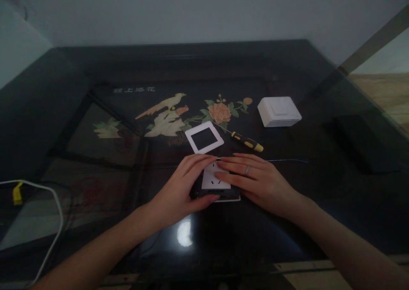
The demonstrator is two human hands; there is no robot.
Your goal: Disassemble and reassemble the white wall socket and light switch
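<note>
A white wall socket (213, 180) with a dark frame around its middle plate lies between my hands near the front of the table. My left hand (188, 179) grips it from the left, fingers along the far edge and thumb on the near edge. From the right, my right hand (255, 177), with a ring on one finger, lays its fingers over the socket's face and far right edge, partly hiding both. Just beyond my hands rests a white square cover frame (219, 142). A screwdriver (245, 141) with a black and yellow handle lies right of that frame.
A white box (280, 111) stands farther back on the right of the glossy dark table (179, 60). On the left runs a white cable (60, 213) with a yellow tag (17, 193). A thin dark wire (289, 160) extends right of my hands.
</note>
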